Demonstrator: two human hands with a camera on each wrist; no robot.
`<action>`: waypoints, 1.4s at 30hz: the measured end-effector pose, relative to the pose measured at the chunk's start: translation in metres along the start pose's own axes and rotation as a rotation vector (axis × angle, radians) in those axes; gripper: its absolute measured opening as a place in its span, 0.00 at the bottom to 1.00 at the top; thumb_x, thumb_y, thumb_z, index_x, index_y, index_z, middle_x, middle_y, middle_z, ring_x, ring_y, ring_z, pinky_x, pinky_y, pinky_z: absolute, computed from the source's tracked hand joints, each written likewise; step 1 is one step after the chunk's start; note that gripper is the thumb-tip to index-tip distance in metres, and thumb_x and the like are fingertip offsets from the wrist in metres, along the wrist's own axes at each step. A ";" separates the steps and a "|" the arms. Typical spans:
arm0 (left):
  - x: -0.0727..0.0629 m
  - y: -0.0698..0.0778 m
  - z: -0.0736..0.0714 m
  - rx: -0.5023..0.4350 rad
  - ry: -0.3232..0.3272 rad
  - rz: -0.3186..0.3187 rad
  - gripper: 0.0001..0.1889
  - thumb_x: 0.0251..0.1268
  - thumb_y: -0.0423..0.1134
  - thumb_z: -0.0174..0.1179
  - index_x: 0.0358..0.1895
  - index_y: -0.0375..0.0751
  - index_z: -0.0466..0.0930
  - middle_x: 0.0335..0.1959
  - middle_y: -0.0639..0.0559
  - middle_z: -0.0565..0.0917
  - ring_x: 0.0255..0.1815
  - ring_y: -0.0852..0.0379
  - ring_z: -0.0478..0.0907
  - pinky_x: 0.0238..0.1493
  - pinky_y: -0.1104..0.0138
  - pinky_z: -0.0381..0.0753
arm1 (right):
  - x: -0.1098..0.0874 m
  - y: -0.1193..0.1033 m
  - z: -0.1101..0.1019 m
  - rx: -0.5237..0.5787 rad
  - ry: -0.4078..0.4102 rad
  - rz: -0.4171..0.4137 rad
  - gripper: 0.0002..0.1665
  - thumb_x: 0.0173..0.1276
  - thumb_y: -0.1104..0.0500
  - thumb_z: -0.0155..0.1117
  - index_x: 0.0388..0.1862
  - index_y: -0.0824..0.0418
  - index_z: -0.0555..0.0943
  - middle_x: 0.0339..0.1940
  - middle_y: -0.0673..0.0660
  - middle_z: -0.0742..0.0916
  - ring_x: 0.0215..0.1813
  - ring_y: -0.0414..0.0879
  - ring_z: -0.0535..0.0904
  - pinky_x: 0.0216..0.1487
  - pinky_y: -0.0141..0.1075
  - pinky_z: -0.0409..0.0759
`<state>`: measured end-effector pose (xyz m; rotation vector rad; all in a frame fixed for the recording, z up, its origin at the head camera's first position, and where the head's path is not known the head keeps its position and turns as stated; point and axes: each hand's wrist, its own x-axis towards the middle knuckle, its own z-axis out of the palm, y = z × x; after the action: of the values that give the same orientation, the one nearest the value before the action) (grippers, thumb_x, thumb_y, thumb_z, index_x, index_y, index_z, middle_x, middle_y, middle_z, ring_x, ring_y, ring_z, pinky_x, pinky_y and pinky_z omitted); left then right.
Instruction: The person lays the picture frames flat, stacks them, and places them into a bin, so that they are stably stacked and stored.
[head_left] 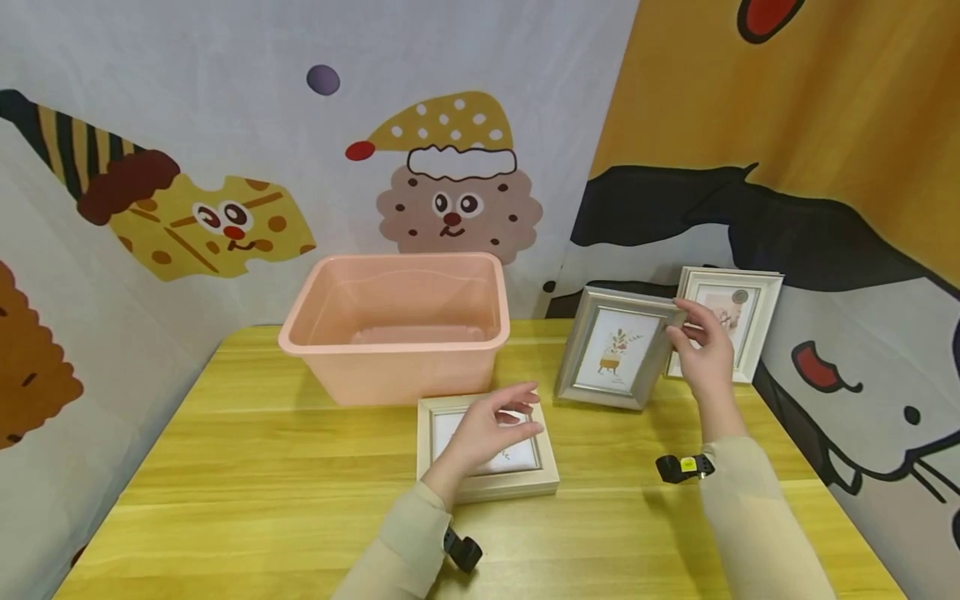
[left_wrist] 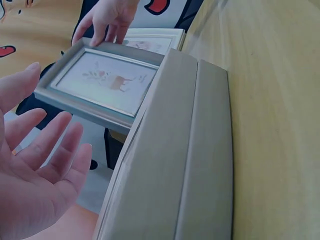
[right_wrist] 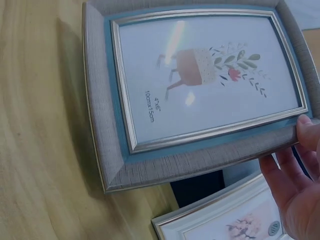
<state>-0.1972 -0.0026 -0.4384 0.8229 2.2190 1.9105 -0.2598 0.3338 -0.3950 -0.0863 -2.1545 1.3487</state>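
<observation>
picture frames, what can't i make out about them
Head: part of the print in the cream frame, covered by the left hand.
Head: part of the white frame, behind the grey frame and right hand.
Right wrist: part of the white frame, cut off by bottom edge.
All views: grey frame's back, turned away.
</observation>
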 end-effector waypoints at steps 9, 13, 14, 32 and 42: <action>0.006 0.004 -0.003 -0.022 0.067 0.048 0.32 0.62 0.33 0.69 0.70 0.37 0.70 0.64 0.43 0.77 0.60 0.43 0.77 0.59 0.48 0.77 | -0.003 -0.005 -0.013 0.280 0.040 0.091 0.30 0.67 0.77 0.59 0.64 0.54 0.79 0.45 0.47 0.80 0.43 0.36 0.80 0.39 0.21 0.82; 0.007 0.009 -0.003 -0.034 0.081 0.075 0.34 0.61 0.32 0.69 0.71 0.39 0.69 0.68 0.46 0.74 0.63 0.45 0.74 0.60 0.49 0.76 | -0.006 -0.010 -0.017 0.387 0.035 0.104 0.32 0.67 0.79 0.57 0.63 0.53 0.79 0.46 0.49 0.81 0.43 0.38 0.80 0.38 0.24 0.83; 0.008 0.010 -0.004 -0.038 0.083 0.080 0.35 0.61 0.31 0.70 0.72 0.39 0.68 0.68 0.46 0.73 0.63 0.45 0.74 0.61 0.49 0.76 | -0.007 -0.011 -0.018 0.407 0.033 0.108 0.32 0.67 0.79 0.57 0.63 0.52 0.79 0.46 0.50 0.81 0.44 0.38 0.80 0.38 0.24 0.83; 0.003 0.019 -0.013 -0.058 0.074 -0.022 0.46 0.56 0.38 0.74 0.78 0.56 0.59 0.73 0.47 0.66 0.66 0.40 0.69 0.62 0.42 0.72 | -0.025 -0.018 -0.011 0.758 -0.158 0.076 0.28 0.69 0.75 0.57 0.64 0.55 0.78 0.46 0.51 0.84 0.42 0.42 0.82 0.38 0.32 0.86; -0.001 0.022 -0.015 -0.052 0.057 0.025 0.49 0.53 0.33 0.75 0.78 0.57 0.58 0.76 0.53 0.61 0.73 0.44 0.61 0.70 0.46 0.63 | -0.034 -0.019 -0.008 0.828 -0.215 0.102 0.26 0.69 0.70 0.61 0.64 0.53 0.78 0.46 0.52 0.82 0.39 0.39 0.81 0.34 0.30 0.84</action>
<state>-0.1951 -0.0154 -0.4144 0.8019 2.1903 2.0187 -0.2230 0.3186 -0.3917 0.2888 -1.5928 2.2804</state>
